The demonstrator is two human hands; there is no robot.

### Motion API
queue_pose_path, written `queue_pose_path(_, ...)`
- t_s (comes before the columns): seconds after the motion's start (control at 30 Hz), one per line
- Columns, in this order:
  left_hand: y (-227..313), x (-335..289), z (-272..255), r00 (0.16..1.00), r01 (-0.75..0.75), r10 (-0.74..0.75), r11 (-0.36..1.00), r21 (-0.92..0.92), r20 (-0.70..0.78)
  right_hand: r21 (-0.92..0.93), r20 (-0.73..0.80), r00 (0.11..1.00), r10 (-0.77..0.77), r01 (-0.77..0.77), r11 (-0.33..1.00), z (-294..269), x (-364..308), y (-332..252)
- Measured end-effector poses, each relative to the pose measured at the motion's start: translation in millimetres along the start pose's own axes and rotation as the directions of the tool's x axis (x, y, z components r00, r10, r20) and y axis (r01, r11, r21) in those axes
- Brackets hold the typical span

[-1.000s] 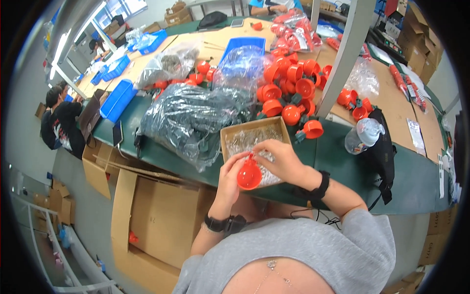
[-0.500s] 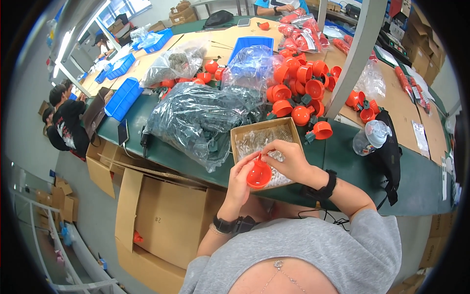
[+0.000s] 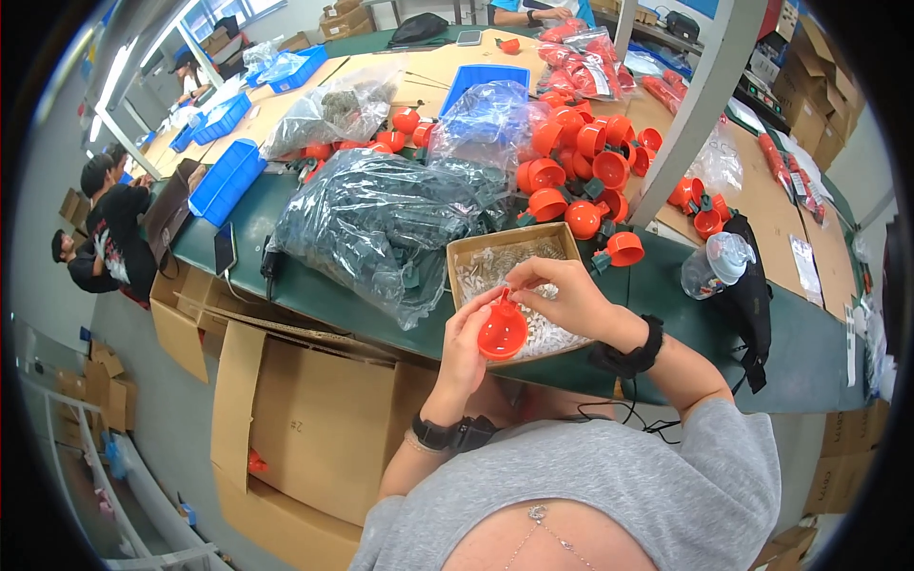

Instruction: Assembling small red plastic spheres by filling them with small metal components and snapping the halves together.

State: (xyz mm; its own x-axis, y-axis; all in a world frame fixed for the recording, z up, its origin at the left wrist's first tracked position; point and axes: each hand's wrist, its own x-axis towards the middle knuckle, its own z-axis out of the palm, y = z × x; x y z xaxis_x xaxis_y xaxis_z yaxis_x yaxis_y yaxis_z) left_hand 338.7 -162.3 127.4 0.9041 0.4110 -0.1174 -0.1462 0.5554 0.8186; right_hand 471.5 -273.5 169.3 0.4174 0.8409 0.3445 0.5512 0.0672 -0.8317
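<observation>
My left hand (image 3: 463, 344) is closed around a small red plastic cup (image 3: 503, 333), its round opening facing up toward me. At the cup's narrow stem, the fingers of my right hand (image 3: 564, 297) are pinched together; whatever small part they grip is hidden. Both hands are over the near side of a shallow cardboard box (image 3: 461, 249), which holds many small white and metallic pieces. Beyond the box, a heap of similar red cups (image 3: 583, 219) with dark green fittings is piled on the green table.
A big clear bag of dark green parts (image 3: 371, 228) lies left of the box. Blue bins (image 3: 228, 181) stand farther left. At right are a metal post (image 3: 687, 114), a plastic bottle (image 3: 716, 266) and a black bag (image 3: 748, 314). An open carton (image 3: 324, 409) sits below the table's edge.
The whole view has shifted slightly. My right fingers have changed position a little at the cup's stem, while my left hand keeps holding the cup.
</observation>
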Motion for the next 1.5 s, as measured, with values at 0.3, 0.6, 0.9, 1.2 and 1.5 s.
queue_pose_path(0.3,0,-1,-7,1.000,-0.006,0.006,0.999,-0.037,0.003,-0.023,0.266,0.960,-0.091,0.101,0.995,-19,65,-6)
queue_pose_path(0.6,-10,-1,-13,0.998,-0.054,0.054,0.998,-0.012,0.023,-0.320,0.780,0.590,-0.208,0.661,0.679,89,153,47)
queue_pose_path(0.9,-8,-3,-13,0.983,-0.172,0.168,0.984,0.052,0.075,-0.457,0.724,0.683,-0.099,0.582,0.673,87,141,37)
queue_pose_path(1.2,-18,-3,0,0.961,-0.257,0.270,0.952,0.166,-0.057,-0.224,0.568,0.820,-0.074,0.241,0.944,57,143,36)
queue_pose_path(1.5,-18,0,-15,0.968,-0.229,0.235,0.971,0.067,-0.088,0.326,0.449,0.892,-0.046,-0.116,0.938,-44,70,-3)
